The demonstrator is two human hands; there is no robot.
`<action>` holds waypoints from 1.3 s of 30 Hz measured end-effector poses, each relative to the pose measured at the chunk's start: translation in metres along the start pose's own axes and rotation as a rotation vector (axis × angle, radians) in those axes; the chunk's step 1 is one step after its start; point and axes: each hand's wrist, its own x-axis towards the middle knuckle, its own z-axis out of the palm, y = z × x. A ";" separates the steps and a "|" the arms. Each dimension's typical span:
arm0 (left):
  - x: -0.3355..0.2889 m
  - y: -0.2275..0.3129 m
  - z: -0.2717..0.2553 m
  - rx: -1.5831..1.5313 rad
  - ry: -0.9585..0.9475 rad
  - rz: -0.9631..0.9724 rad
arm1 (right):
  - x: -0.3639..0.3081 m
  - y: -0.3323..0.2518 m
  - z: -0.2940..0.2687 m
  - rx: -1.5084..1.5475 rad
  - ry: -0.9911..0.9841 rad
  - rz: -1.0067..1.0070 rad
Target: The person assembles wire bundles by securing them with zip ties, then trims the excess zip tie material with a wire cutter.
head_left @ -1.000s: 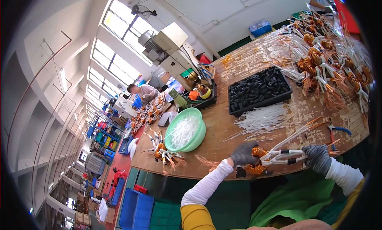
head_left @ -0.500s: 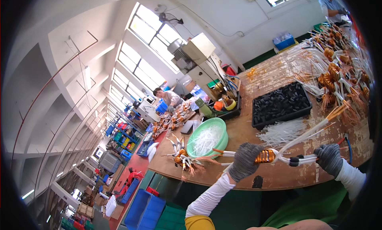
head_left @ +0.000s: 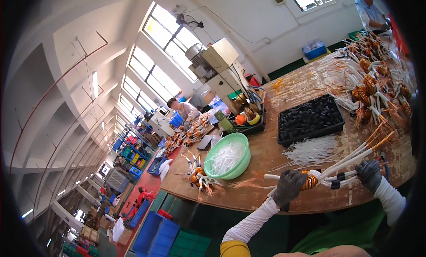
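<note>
Near the table's front edge, my left hand (head_left: 286,188), in a grey glove, is closed round one end of a copper-wound coil (head_left: 310,180). White-sleeved leads with bare copper ends come out of the coil on both sides. My gloved right hand (head_left: 369,175) is closed on the ends of the lower white leads (head_left: 349,174). Black sleeves (head_left: 336,184) sit on these leads between the coil and my right hand. Longer white leads (head_left: 350,158) with orange tips slant up to the right, past my right hand. My fingers hide the exact grip points.
A green bowl (head_left: 245,163) of clear thin tubes, a finished-looking coil (head_left: 195,176) and a black tray (head_left: 284,139) of black sleeves stand on the table. Loose clear tubes (head_left: 310,150) lie before the tray. Coils (head_left: 369,86) pile up at right. Two people work farther off.
My left hand and the coil have shifted right and slightly down, nearer my right hand. The long leads now fan apart more. My right hand stays closed on the lower leads.
</note>
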 end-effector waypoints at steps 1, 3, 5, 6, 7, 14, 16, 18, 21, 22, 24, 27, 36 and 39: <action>-0.002 0.002 0.009 -0.014 -0.016 -0.003 | -0.008 0.005 0.007 -0.008 -0.010 0.020; -0.009 0.003 0.012 -0.018 -0.024 -0.021 | -0.014 0.010 0.025 0.000 -0.030 -0.029; -0.015 0.014 0.018 -0.033 0.005 -0.046 | -0.020 0.010 0.029 -0.038 -0.035 -0.029; -0.021 0.019 0.022 -0.049 0.003 -0.049 | -0.023 0.011 0.032 -0.071 -0.022 -0.030; -0.028 0.018 0.021 -0.018 -0.002 -0.009 | -0.025 0.015 0.042 -0.072 -0.018 -0.034; -0.064 0.054 0.027 -0.178 -0.126 0.024 | -0.036 0.024 0.012 0.126 -0.073 -0.077; -0.061 0.059 0.026 -0.251 -0.149 0.037 | -0.041 0.030 0.009 0.044 -0.282 0.013; -0.058 0.073 0.013 -0.297 -0.169 -0.090 | -0.027 0.019 -0.019 0.053 -0.187 -0.059; -0.045 0.078 -0.005 -0.382 -0.229 -0.171 | -0.042 0.036 -0.010 0.052 -0.171 -0.093; -0.043 0.074 -0.006 -0.423 -0.258 -0.171 | -0.041 0.031 -0.025 0.038 -0.147 -0.089; -0.037 0.065 -0.002 -0.485 -0.261 -0.139 | -0.040 0.026 -0.052 0.008 -0.161 -0.058; -0.033 0.055 -0.004 -0.446 -0.206 -0.155 | -0.030 0.018 -0.060 0.340 0.023 0.010; 0.021 0.045 0.001 -0.467 -0.220 -0.285 | -0.047 -0.013 -0.103 0.324 -0.349 -0.124; 0.039 0.055 0.029 -0.721 -0.296 -0.410 | -0.031 -0.032 -0.123 0.408 -0.291 -0.171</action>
